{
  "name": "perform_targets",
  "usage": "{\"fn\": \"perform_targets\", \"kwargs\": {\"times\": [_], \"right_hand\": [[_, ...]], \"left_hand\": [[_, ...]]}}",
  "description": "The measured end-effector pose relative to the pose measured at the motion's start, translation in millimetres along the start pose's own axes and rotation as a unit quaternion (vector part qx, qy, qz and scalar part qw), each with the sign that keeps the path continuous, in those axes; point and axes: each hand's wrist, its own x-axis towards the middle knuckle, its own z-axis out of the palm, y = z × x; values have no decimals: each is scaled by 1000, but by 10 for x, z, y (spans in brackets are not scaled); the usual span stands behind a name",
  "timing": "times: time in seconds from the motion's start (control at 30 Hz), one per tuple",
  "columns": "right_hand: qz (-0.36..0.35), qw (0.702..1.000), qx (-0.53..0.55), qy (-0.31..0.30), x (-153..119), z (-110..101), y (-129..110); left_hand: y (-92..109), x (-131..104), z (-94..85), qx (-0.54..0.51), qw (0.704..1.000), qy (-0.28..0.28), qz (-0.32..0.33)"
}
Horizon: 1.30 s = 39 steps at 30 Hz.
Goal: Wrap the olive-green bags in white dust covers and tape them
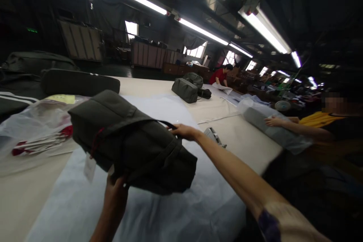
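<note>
A dark olive duffel bag (136, 140) is held up and tilted above the table in front of me. My right hand (185, 131) grips its strap at the far side. From below, my left hand (116, 187) has hold of the bag's near edge, its fingers partly hidden by the fabric. A white hang tag (89, 167) dangles from a red cord on the bag's left end. Beneath it, a large translucent plastic sheet (159, 215) is spread over the pale tabletop.
On the left lie a clear plastic bag (36, 121) with red-ended tags and more dark bags (81, 83). Further back stand olive bags (184, 90). A grey tape dispenser (213, 136) sits beyond my right arm. At right, a co-worker's hands (275, 121) touch a plastic-wrapped bag (263, 121).
</note>
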Motion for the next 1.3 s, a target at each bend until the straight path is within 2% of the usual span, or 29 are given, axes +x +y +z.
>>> {"fn": "perform_targets", "kwargs": {"times": [0.1, 0.2, 0.27, 0.33, 0.43, 0.53, 0.73, 0.83, 1.0, 1.17, 1.3], "right_hand": [[-6, 995, -93, 26, 296, -511, -622], [-19, 977, -201, 66, 558, -861, -1173], [-32, 962, -260, 79, 710, -985, -1386], [-45, 950, -299, 79, 868, -1054, -1450], [-60, 940, -329, 64, 1137, -1129, -1329], [-68, 938, -337, 43, 1419, -1221, -1078], [-63, 946, -317, -11, 1873, -1329, -516], [-54, 948, -310, -39, 2027, -1323, -323], [-44, 946, -315, -68, 2194, -1372, -258], [-34, 941, -327, -78, 2286, -1498, -340], [-43, 936, -340, -76, 2297, -1567, -303]], "left_hand": [[182, 17, 579, -86, 995, -36, 41], [241, 4, 1130, -144, 986, -56, 56], [182, 26, 1415, -163, 984, -59, 48], [55, 86, 1627, -178, 982, -55, 40], [-190, 216, 1840, -200, 979, -34, 34], [-408, 336, 1962, -199, 980, -6, 20], [-692, 476, 2056, -155, 987, 35, 6], [-816, 495, 2107, -153, 987, 55, -18], [-966, 465, 2271, -167, 984, 50, -40], [-958, 383, 2484, -185, 980, 55, -43], [-1031, 340, 2564, -201, 978, 43, -39]]}}
